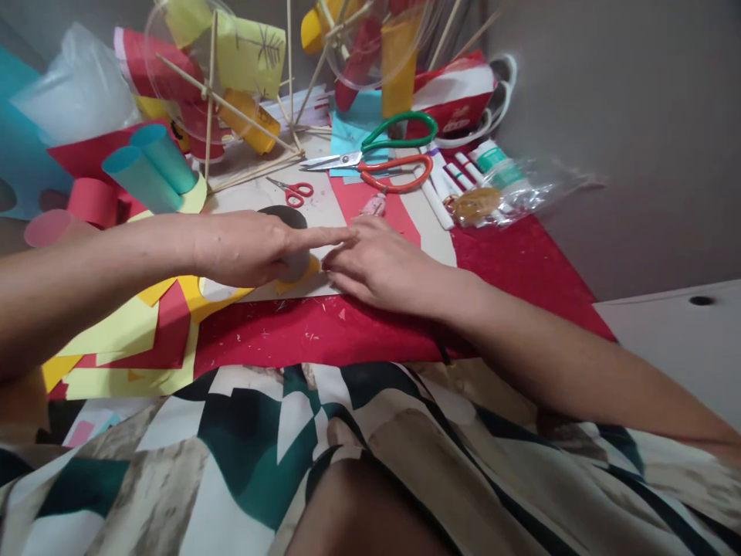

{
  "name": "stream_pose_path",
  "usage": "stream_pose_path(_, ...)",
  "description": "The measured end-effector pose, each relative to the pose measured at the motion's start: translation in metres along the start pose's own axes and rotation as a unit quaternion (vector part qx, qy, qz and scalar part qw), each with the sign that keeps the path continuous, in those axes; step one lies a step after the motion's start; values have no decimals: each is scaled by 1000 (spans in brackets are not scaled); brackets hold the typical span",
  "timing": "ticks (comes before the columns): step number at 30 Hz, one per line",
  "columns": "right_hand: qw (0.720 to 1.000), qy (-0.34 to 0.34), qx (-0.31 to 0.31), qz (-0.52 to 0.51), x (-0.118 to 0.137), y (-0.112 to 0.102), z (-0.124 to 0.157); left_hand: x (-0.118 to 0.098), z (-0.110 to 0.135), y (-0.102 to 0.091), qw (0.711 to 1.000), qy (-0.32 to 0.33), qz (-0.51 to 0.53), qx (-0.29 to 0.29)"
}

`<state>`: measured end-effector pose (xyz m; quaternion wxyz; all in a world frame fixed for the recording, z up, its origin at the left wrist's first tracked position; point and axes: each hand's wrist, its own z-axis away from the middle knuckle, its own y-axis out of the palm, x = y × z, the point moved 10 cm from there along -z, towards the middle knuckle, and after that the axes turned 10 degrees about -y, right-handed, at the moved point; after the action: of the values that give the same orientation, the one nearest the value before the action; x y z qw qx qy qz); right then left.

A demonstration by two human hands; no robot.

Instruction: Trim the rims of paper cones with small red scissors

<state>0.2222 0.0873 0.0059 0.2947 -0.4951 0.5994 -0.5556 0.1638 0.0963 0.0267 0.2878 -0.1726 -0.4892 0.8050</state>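
Observation:
My left hand (248,249) reaches in from the left with its index finger stretched out and the other fingers curled under. That fingertip meets the knuckle side of my right hand (379,262). The right hand is bent over the work surface, its fingers close together and pointing left. Whatever may be in them is hidden. A crumpled pinkish piece (373,205) pokes out just beyond it. Behind the left index finger stands a grey paper tube (298,259), with a yellow piece (312,266) at its base. Pale board (324,287) lies beneath.
Large scissors (347,160) and small red scissors (296,193) lie behind the hands. Stick-and-cup wheels (207,91) stand at the back. Markers (435,199) and a plastic-wrapped bundle (515,201) are at right. Teal tubes (142,181) and paper scraps (127,328) lie left on red cloth (503,262).

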Motion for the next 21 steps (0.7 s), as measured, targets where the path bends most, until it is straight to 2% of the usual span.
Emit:
stream_pose_path(5,996,-62,50,41,18,9,-3,-2,-3,3,998,23,14,58)
stream_pose_path(13,995,-67,50,49,20,15,-3,-1,-2,8,995,-17,-54,76)
stream_pose_path(17,996,-66,37,35,21,12,-2,-9,-2,1,997,-15,-74,30)
stream_pose_path(19,997,-68,31,29,22,11,-1,-11,3,-9,997,-25,-68,-16)
stream_pose_path(21,997,-73,29,20,22,11,0,-9,16,-29,994,-56,-26,-88)
